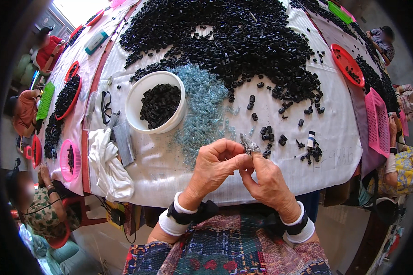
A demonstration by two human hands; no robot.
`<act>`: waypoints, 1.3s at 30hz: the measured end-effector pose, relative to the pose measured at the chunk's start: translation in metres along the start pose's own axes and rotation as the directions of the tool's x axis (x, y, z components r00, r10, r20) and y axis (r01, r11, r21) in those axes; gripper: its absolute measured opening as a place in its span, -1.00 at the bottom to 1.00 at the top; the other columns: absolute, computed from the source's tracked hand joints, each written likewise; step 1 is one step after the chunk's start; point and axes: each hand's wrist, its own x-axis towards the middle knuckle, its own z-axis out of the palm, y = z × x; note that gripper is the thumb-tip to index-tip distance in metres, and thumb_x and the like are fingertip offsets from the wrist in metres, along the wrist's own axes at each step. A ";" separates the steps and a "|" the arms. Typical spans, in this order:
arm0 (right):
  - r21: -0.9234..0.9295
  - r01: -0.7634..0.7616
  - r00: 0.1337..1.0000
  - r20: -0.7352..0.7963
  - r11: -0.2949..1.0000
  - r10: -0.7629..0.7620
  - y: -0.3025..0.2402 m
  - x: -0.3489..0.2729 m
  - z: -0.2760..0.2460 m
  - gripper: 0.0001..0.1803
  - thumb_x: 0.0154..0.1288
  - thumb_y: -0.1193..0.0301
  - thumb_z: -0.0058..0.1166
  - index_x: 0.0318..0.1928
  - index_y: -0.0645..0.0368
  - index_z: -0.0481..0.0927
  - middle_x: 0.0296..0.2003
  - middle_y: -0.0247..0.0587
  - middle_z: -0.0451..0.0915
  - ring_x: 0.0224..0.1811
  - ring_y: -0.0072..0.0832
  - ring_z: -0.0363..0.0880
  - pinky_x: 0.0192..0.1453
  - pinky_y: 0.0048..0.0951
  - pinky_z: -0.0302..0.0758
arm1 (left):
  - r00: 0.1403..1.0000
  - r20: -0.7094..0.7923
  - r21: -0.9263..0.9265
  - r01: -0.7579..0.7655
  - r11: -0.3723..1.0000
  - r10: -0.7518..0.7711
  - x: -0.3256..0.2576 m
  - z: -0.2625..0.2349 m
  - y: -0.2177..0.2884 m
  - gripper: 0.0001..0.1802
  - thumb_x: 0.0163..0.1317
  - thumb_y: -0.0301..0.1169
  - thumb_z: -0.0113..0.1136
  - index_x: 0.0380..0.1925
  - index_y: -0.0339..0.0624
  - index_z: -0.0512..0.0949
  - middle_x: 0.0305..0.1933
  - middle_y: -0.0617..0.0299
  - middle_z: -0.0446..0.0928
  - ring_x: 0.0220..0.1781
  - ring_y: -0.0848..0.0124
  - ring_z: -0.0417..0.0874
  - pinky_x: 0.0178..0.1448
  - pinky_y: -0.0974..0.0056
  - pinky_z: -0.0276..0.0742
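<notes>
My left hand and my right hand meet fingertip to fingertip above the near part of the table, both closed in a pinch. A small silvery-grey piece sticks up from between the fingers, at the right fingertips; its kind is too small to tell. What the left fingertips pinch is hidden. Just beyond lie small clear bluish pieces in a spread heap. To the right of the fingers are several loose black plastic parts. A white tub holds more black parts.
A huge pile of black parts covers the far table. At left lie glasses, a white cloth and a grey folded piece. A small white bottle stands at right. People work along both sides, near red trays and pink baskets.
</notes>
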 end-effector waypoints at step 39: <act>-0.183 -0.035 0.999 -0.036 0.983 0.029 0.019 -0.006 0.010 -0.63 0.03 0.49 0.14 -0.10 0.21 0.38 -0.53 -0.19 0.50 -0.47 -0.26 0.51 -0.44 -0.29 0.32 | 0.999 0.027 -0.172 0.036 0.984 -0.031 0.001 0.008 -0.020 -0.84 0.17 -0.40 0.22 -0.36 -0.28 0.53 -0.49 0.34 0.53 -0.45 0.64 0.47 -0.41 0.55 0.38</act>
